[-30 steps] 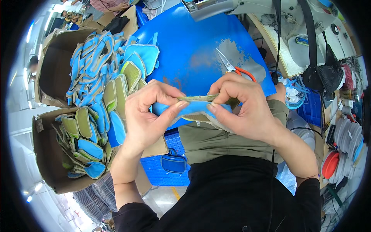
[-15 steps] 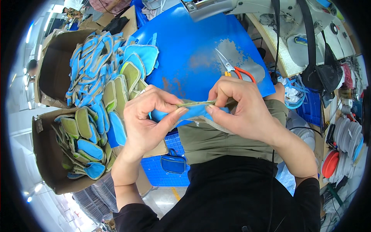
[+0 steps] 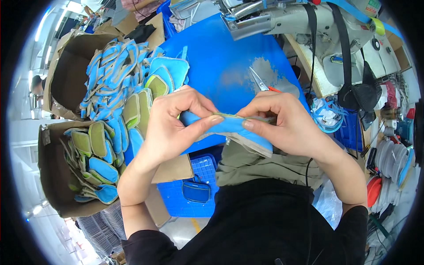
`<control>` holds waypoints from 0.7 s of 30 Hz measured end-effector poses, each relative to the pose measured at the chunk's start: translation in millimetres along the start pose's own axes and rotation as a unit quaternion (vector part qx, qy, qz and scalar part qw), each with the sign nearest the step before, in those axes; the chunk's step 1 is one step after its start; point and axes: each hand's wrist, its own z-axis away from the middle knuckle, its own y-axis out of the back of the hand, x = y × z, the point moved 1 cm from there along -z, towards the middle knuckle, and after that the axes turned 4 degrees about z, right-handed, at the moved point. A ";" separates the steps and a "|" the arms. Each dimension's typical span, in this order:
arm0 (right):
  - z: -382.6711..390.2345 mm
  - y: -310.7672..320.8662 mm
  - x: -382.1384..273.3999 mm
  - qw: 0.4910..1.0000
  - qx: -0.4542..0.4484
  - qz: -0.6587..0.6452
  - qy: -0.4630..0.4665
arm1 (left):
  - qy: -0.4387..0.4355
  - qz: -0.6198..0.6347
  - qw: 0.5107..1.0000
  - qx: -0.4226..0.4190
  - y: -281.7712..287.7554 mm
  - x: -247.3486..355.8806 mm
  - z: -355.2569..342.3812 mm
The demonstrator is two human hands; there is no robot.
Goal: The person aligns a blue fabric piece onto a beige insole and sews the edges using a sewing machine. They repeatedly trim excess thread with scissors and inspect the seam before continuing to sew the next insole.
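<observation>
Both hands grip one blue fabric piece [image 3: 227,125] with a beige edge, held over the near edge of the blue work surface [image 3: 212,53]. My left hand [image 3: 176,119] pinches its upper edge between thumb and fingers. On the other side of that edge, my right hand [image 3: 282,121] pinches it too, a short gap away. The piece's lower right corner hangs down over my lap. Just beyond my right hand lie scissors [image 3: 259,80], blades pointing away, their handles partly hidden. Left of my left hand are stacked olive and blue pouch-like pieces [image 3: 138,106].
Blue-and-beige fabric strips [image 3: 110,70] pile up at the left. Below them, a cardboard box [image 3: 57,190] holds several olive and blue pieces. A sewing machine [image 3: 282,22] stands at the back right. A blue basket [image 3: 172,198] with a small dark blue pouch [image 3: 196,191] sits below.
The fabric has turned, so more of its blue face and its hanging corner show. Both hands keep their pinch. The whole view has shifted slightly.
</observation>
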 end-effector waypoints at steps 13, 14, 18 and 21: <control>-6.4 13.4 -33.8 0.996 -0.017 -0.044 -0.074 | 0.065 0.096 0.987 -0.110 27.3 11.7 -40.3; -8.5 13.7 -32.9 0.995 -0.015 -0.053 -0.077 | 0.060 0.097 0.986 -0.119 29.6 9.9 -46.0; -17.0 11.5 -28.1 0.983 0.003 -0.141 -0.114 | 0.022 0.092 0.981 -0.170 42.3 2.2 -72.4; -25.4 10.9 -18.2 0.969 0.018 -0.210 -0.131 | 0.055 0.125 0.967 -0.217 52.6 -5.3 -97.5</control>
